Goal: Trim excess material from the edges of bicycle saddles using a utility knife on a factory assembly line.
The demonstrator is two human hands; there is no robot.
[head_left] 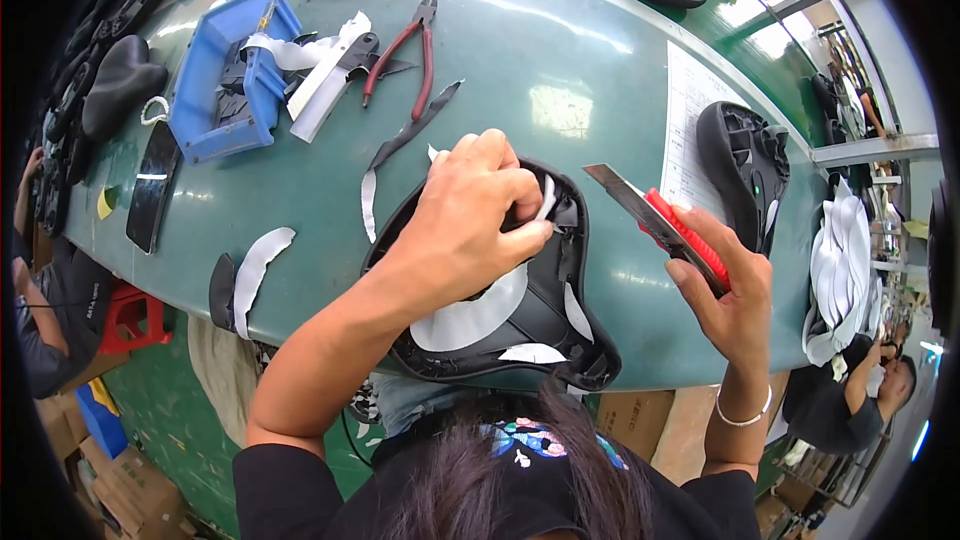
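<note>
I've L hand (470,208) pinching white strip (547,198), R hand (733,295) gripping red cutter (690,240), blade out.
Black seat shell (542,302) lies hollow side up, tabletop (520,50) 6 o'clock; strip nr its 1 o'clock rim, cutter approx 2 o'clock from it, pliers (428,65) at 11.

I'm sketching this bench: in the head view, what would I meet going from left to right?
Black phone → blue bin → red-handled pliers → left hand → red-handled box cutter → bunch of white pieces.
</note>
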